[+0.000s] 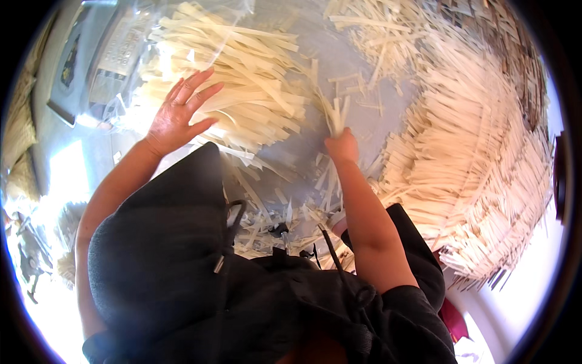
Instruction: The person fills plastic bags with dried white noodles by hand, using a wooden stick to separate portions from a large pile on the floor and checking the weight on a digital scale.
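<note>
My left hand (pixel 182 107) is spread above the left edge of a loose pile of flat, pale strips (pixel 254 82), perhaps wood or a plant material, with nothing in it. Part of that pile lies in or beside clear plastic film (pixel 132 98). Further right, my right hand (pixel 343 145) is closed around a small bunch of similar strips (pixel 337 116), whose ends fan out upward from my fist. The pile's right end is a short way left of this fist. Short scraps (pixel 357 86) are scattered just beyond it on the grey surface.
A long, dense stack of pale strips (pixel 459 150) curves along the right side, with darker strips (pixel 514 41) at its outer edge. More loose strips (pixel 386 32) lie at the upper right. Scraps (pixel 254 232) litter the floor before me. Brown sacking (pixel 20 132) is at far left.
</note>
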Motion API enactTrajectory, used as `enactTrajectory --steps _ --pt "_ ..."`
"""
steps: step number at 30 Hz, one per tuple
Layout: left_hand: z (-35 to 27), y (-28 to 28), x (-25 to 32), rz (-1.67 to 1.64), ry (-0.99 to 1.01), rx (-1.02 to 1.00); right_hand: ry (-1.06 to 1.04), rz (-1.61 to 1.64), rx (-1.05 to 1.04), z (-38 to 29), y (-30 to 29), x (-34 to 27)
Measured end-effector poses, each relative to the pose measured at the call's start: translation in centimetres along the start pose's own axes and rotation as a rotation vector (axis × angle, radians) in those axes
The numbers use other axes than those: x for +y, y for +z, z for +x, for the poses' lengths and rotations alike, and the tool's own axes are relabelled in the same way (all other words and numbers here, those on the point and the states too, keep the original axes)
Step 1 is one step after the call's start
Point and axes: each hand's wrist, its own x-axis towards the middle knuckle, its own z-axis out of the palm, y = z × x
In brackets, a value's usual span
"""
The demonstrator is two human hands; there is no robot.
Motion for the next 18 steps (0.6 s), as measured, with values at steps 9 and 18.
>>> enactTrajectory --steps 9,18 --pt "-0.9 0.5 -1.7 -0.353 -0.479 0.229 -0.479 0.352 0.166 -3.1 -8.7 -4.9" --pt "1.5 -5.3 3.5 -0.748 -0.454 0.541 -0.877 -0.27 -0.189 -7.2 -7.1 -23.3"
